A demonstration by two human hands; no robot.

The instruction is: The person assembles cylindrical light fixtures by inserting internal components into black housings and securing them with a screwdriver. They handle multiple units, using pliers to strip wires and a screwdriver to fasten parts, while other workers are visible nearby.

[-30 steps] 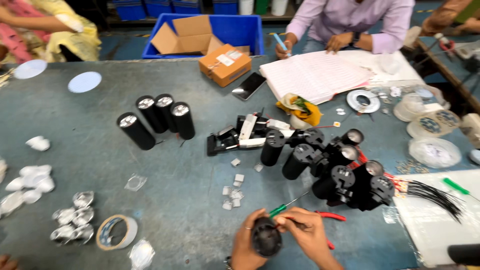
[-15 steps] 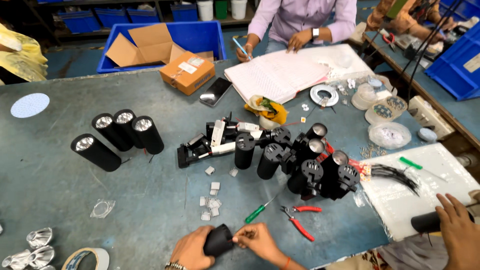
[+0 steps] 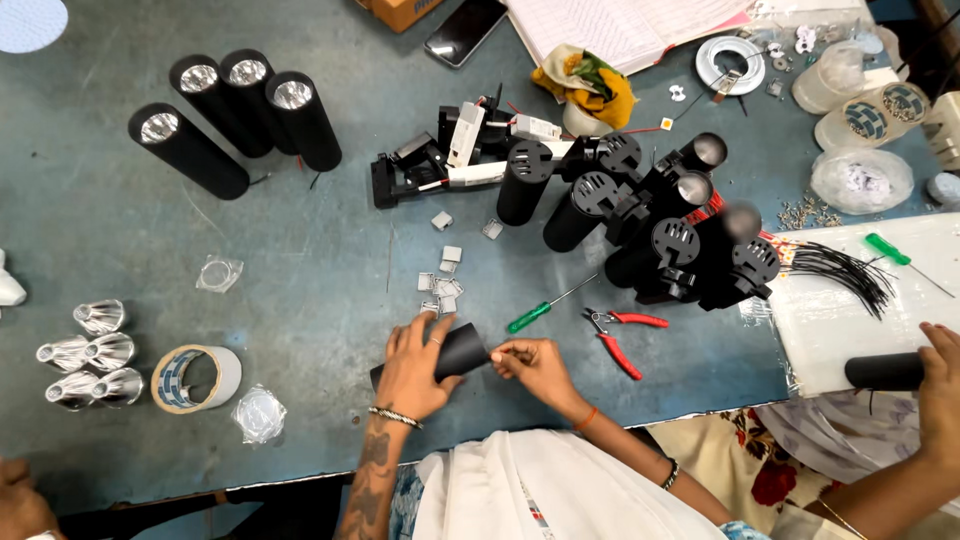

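— Scuffed blue-grey worktable (image 3: 300,280) filled the view, didn't it? What sat nearest the wearer?

— Both hands, at the near edge. The left hand (image 3: 415,368) lay wrapped over a matte black cylindrical lamp housing (image 3: 462,350), fingers curled around its barrel, the tube lying tilted on the tabletop. The right hand (image 3: 535,366) was at the tube's open end, thumb and forefinger pressed together on something too small to make out.

— And just beyond?

— A green-handled screwdriver (image 3: 530,316) and red-handled pliers (image 3: 618,336), near the right hand but apart from it. Small pale square parts (image 3: 441,287) were scattered just past the left fingers.

— To the sides?

— A roll of tape (image 3: 195,377) and shiny silver cone reflectors (image 3: 88,355) on the left. On the right, another person's hand (image 3: 940,385) rested against a second black tube (image 3: 884,371) on a white sheet (image 3: 860,300).

— Farther back?

— A heap of black housings with slotted caps (image 3: 650,225), a bundle of thin black wires (image 3: 835,270) beside it, and four finished black tubes with bright lenses (image 3: 235,115) lying side by side at far left. A dark phone (image 3: 465,30) lay at the far edge.
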